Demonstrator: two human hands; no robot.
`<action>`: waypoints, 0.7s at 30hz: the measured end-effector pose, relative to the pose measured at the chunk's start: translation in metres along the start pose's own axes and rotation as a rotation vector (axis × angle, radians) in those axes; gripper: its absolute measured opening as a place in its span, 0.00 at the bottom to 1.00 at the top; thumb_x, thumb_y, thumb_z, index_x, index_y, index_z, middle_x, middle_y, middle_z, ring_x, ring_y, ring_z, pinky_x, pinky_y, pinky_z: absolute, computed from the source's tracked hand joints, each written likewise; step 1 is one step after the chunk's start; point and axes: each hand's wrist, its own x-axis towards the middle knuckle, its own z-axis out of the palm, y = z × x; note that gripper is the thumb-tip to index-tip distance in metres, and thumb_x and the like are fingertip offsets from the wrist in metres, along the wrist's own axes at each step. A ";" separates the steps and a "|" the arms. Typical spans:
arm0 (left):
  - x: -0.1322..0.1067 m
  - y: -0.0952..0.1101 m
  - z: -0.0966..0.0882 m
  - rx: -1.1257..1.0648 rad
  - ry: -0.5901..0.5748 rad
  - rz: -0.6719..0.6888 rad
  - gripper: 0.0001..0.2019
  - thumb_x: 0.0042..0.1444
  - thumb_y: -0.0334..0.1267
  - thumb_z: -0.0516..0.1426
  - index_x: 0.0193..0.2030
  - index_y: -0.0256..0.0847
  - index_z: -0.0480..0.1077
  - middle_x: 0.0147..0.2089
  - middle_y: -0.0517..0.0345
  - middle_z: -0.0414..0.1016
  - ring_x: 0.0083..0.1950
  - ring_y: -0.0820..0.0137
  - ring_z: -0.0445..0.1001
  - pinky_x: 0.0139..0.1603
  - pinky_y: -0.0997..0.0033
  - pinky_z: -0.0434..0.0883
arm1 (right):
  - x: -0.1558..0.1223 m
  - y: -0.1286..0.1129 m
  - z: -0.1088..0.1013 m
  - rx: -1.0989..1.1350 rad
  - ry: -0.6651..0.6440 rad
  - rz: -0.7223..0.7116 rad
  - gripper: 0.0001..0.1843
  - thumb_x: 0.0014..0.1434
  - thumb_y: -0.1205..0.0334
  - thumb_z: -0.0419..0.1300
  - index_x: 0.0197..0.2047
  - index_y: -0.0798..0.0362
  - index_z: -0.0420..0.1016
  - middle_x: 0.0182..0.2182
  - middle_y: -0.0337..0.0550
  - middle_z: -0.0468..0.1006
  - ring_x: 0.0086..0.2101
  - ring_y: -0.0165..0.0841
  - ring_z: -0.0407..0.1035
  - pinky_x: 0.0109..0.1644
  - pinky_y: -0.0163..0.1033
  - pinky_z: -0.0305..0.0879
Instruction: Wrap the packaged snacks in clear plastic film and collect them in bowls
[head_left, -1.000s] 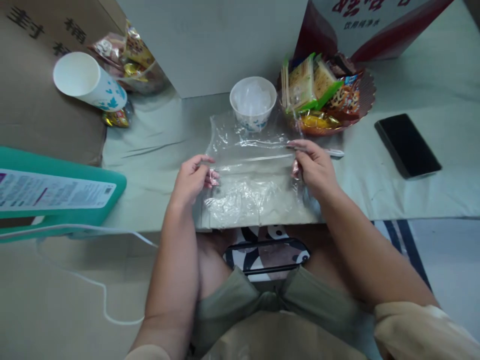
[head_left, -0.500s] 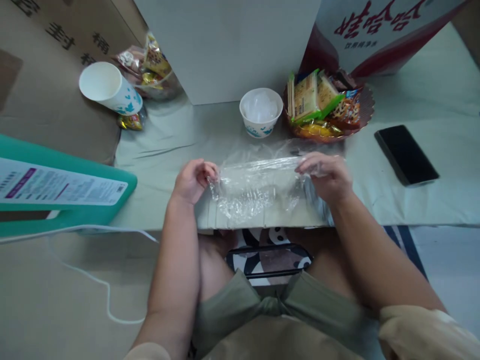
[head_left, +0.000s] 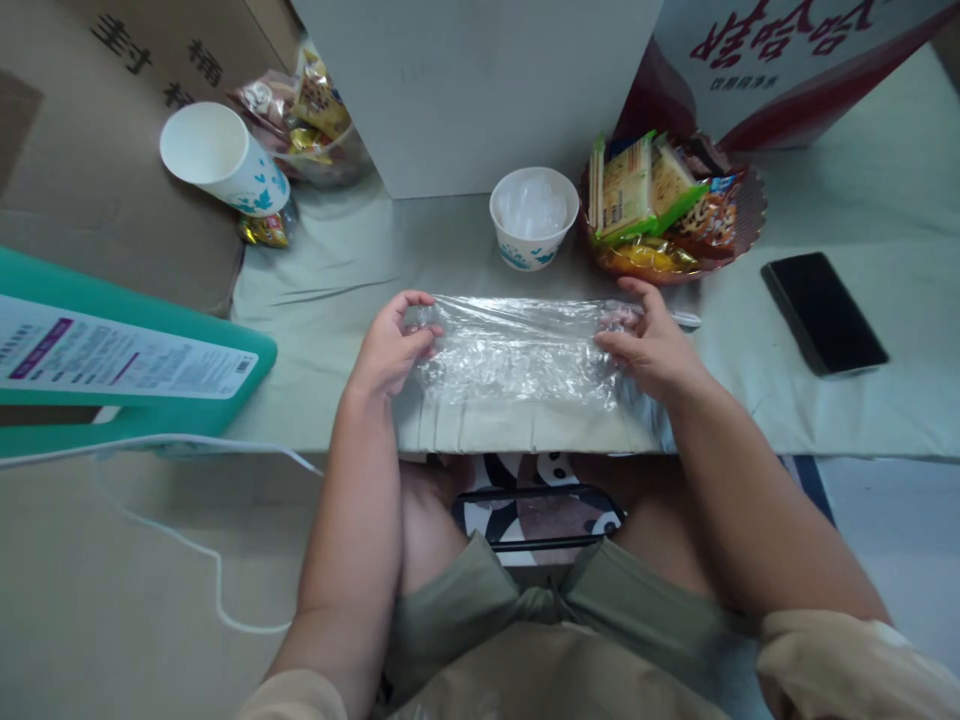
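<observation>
A clear plastic bag [head_left: 521, 350], folded into a flat strip, lies on the pale green cloth near the table's front edge. My left hand [head_left: 390, 345] pinches its left end with curled fingers. At the other end my right hand [head_left: 651, 345] grips the bag, thumb and fingers closed on it. A paper cup [head_left: 533, 217] with clear plastic inside stands just behind the bag.
A brown dish of wrapped snacks [head_left: 675, 205] sits behind my right hand, a black phone [head_left: 823, 312] further right. A tipped paper cup [head_left: 221, 160] and a snack bowl [head_left: 315, 120] lie at the back left. A teal box [head_left: 112, 360] is at left, a white box [head_left: 480, 90] behind.
The bag, spread wide a second ago, has been folded over towards me into a narrow strip. Both hands stayed at its ends and now press it down on the cloth.
</observation>
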 end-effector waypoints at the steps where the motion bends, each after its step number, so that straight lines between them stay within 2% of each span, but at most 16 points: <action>1: 0.000 -0.001 -0.002 0.016 0.007 0.009 0.21 0.38 0.21 0.61 0.41 0.42 0.73 0.26 0.64 0.73 0.22 0.77 0.65 0.19 0.80 0.58 | 0.001 0.001 -0.003 -0.015 0.017 -0.011 0.43 0.43 0.62 0.72 0.61 0.39 0.60 0.39 0.34 0.71 0.24 0.25 0.60 0.21 0.32 0.55; 3: 0.000 -0.001 -0.004 0.024 0.008 0.025 0.19 0.40 0.22 0.63 0.41 0.42 0.75 0.24 0.66 0.69 0.20 0.78 0.60 0.17 0.79 0.52 | 0.000 0.002 -0.007 -0.092 0.063 -0.062 0.39 0.45 0.60 0.71 0.60 0.40 0.62 0.41 0.36 0.72 0.25 0.26 0.61 0.23 0.33 0.57; 5: -0.001 0.001 -0.005 0.005 -0.004 0.037 0.18 0.41 0.23 0.65 0.41 0.42 0.76 0.26 0.66 0.69 0.19 0.80 0.57 0.17 0.77 0.51 | -0.005 0.000 -0.008 -0.271 0.194 -0.174 0.33 0.47 0.60 0.69 0.56 0.42 0.67 0.43 0.39 0.72 0.27 0.27 0.63 0.29 0.36 0.65; 7: -0.005 0.005 -0.006 -0.026 -0.046 0.036 0.18 0.40 0.25 0.67 0.40 0.41 0.77 0.29 0.64 0.71 0.21 0.80 0.61 0.20 0.77 0.55 | -0.013 -0.006 -0.008 -0.450 0.370 -0.313 0.23 0.49 0.60 0.68 0.50 0.45 0.72 0.42 0.40 0.72 0.31 0.30 0.65 0.38 0.42 0.70; 8: -0.007 0.007 -0.007 -0.043 -0.088 0.027 0.18 0.39 0.25 0.68 0.40 0.41 0.77 0.30 0.63 0.72 0.23 0.79 0.64 0.21 0.77 0.57 | -0.017 -0.010 -0.007 -0.483 0.418 -0.368 0.19 0.51 0.59 0.68 0.47 0.46 0.73 0.41 0.41 0.73 0.33 0.32 0.67 0.43 0.44 0.72; 9: -0.009 0.009 -0.007 -0.058 -0.144 0.012 0.18 0.38 0.26 0.69 0.39 0.40 0.77 0.31 0.61 0.72 0.25 0.77 0.66 0.23 0.77 0.60 | -0.020 -0.014 -0.005 -0.467 0.412 -0.398 0.16 0.53 0.58 0.67 0.46 0.46 0.74 0.40 0.42 0.74 0.35 0.34 0.69 0.47 0.46 0.73; 10: -0.011 0.011 -0.007 -0.072 -0.210 -0.004 0.19 0.37 0.27 0.70 0.39 0.40 0.77 0.32 0.60 0.73 0.26 0.77 0.67 0.24 0.77 0.61 | -0.023 -0.017 -0.002 -0.409 0.346 -0.396 0.14 0.54 0.57 0.67 0.45 0.46 0.74 0.40 0.42 0.75 0.37 0.36 0.71 0.49 0.48 0.73; 12: -0.015 0.014 -0.004 -0.095 -0.346 -0.021 0.20 0.34 0.29 0.71 0.39 0.40 0.78 0.37 0.57 0.75 0.27 0.77 0.68 0.26 0.77 0.63 | -0.025 -0.022 0.005 -0.234 0.096 -0.306 0.15 0.56 0.53 0.68 0.45 0.45 0.74 0.43 0.44 0.79 0.43 0.38 0.75 0.54 0.50 0.74; 15: -0.017 0.016 0.004 -0.106 -0.517 -0.010 0.20 0.31 0.31 0.73 0.36 0.40 0.79 0.44 0.53 0.76 0.29 0.77 0.68 0.28 0.75 0.67 | -0.023 -0.024 0.019 -0.010 -0.357 -0.092 0.25 0.53 0.50 0.73 0.52 0.44 0.74 0.53 0.46 0.80 0.53 0.41 0.76 0.62 0.54 0.73; 17: -0.016 0.014 0.012 -0.100 -0.608 -0.010 0.20 0.30 0.32 0.74 0.34 0.40 0.79 0.45 0.52 0.76 0.31 0.75 0.69 0.31 0.73 0.70 | -0.020 -0.023 0.029 0.061 -0.588 0.006 0.33 0.50 0.50 0.76 0.57 0.44 0.73 0.59 0.48 0.79 0.59 0.42 0.74 0.67 0.56 0.69; 19: -0.015 0.010 0.017 -0.101 -0.674 -0.014 0.20 0.29 0.33 0.75 0.33 0.40 0.79 0.43 0.52 0.75 0.31 0.73 0.70 0.32 0.70 0.71 | -0.015 -0.020 0.038 0.053 -0.718 0.064 0.39 0.47 0.52 0.78 0.61 0.45 0.72 0.62 0.50 0.76 0.62 0.42 0.72 0.70 0.56 0.67; 21: -0.016 0.006 0.021 -0.127 -0.701 -0.027 0.20 0.28 0.34 0.75 0.31 0.40 0.77 0.43 0.51 0.76 0.30 0.73 0.71 0.31 0.68 0.72 | -0.011 -0.017 0.048 0.024 -0.792 0.096 0.43 0.44 0.54 0.79 0.62 0.45 0.70 0.61 0.50 0.77 0.60 0.41 0.73 0.67 0.53 0.69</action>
